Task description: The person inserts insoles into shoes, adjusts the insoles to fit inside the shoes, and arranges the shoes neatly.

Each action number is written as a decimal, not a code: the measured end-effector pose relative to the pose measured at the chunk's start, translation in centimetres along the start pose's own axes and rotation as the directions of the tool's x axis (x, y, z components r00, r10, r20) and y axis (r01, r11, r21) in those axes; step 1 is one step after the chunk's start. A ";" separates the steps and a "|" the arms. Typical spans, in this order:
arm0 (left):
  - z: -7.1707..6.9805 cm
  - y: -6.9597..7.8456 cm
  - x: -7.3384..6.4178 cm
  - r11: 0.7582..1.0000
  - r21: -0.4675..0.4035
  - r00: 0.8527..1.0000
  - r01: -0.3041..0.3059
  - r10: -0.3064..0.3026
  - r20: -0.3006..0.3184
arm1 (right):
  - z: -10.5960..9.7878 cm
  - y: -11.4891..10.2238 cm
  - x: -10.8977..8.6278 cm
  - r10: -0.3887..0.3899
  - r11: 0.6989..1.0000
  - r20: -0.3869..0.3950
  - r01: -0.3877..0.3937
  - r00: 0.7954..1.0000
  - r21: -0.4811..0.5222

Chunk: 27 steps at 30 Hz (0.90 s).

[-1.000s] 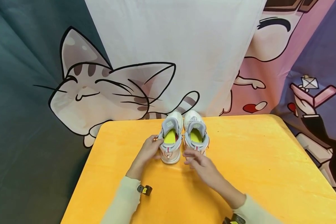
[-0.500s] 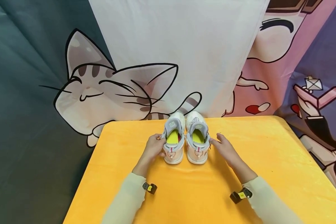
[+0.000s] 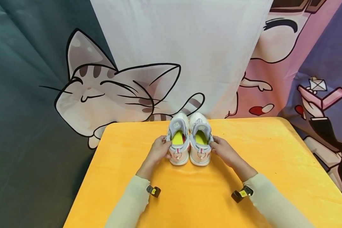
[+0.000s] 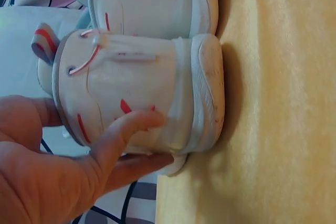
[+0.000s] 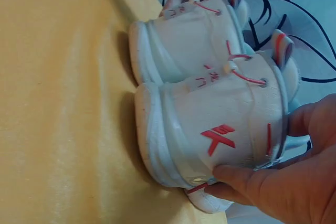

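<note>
Two white and pale pink sneakers stand side by side on the yellow tabletop, toes pointing away, heels towards me. My left hand (image 3: 158, 150) grips the left sneaker (image 3: 179, 155) by the outer side of its collar. On the other side, my right hand (image 3: 224, 152) holds the right sneaker (image 3: 200, 156) at its outer collar edge. Yellow insoles show inside both. In the left wrist view, some fingers (image 4: 134, 124) lie along the left sneaker's side. The right wrist view shows a red logo on the right sneaker's side, with fingers (image 5: 236, 182) beneath it.
The yellow table (image 3: 176, 196) has rounded far corners. Behind it hangs a printed cloth backdrop (image 3: 211, 47) with a cartoon cat (image 3: 102, 104), close to the sneakers' toes. A dark band with a small black device sits on each wrist.
My right hand has moved from behind the right sneaker's heel round to its outer side and taken hold there. The left sneaker has shifted slightly right, narrowing the gap between the two.
</note>
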<state>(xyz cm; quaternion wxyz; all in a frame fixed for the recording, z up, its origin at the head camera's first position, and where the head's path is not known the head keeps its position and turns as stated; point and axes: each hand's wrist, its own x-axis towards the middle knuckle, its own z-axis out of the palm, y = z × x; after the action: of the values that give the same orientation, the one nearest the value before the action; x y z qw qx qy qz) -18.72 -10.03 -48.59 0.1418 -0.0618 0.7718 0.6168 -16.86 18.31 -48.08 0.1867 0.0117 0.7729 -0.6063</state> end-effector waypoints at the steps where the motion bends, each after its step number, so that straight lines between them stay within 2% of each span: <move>1: -0.1 -0.1 0.0 1.000 0.001 1.000 -0.006 0.006 0.019 | 0.0 0.2 0.0 -0.008 1.000 0.000 0.008 1.000 -0.008; 6: -0.3 -0.5 0.0 0.999 -0.035 0.996 -0.006 0.009 0.091 | -0.1 0.9 0.2 -0.028 0.999 0.026 0.028 0.999 0.016; 11: -0.3 -0.6 0.1 0.998 -0.059 0.992 -0.006 0.014 0.125 | -0.3 1.3 0.2 -0.027 0.997 0.038 0.025 0.999 0.066; 20: -0.5 -0.5 0.0 0.997 -0.075 0.994 0.019 -0.010 0.111 | -0.4 1.5 0.2 -0.038 0.994 0.038 0.034 0.999 0.102; 27: -0.5 -1.2 0.1 0.997 -0.072 0.994 0.011 -0.003 0.107 | -0.2 2.0 0.2 -0.036 0.994 0.029 0.033 0.999 0.104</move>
<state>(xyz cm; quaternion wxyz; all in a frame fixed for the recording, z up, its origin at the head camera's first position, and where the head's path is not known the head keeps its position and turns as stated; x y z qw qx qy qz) -18.53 -10.75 -49.63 0.1828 -0.0362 0.7400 0.6463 -16.62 18.97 -49.94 0.1871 -0.0013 0.7375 -0.6489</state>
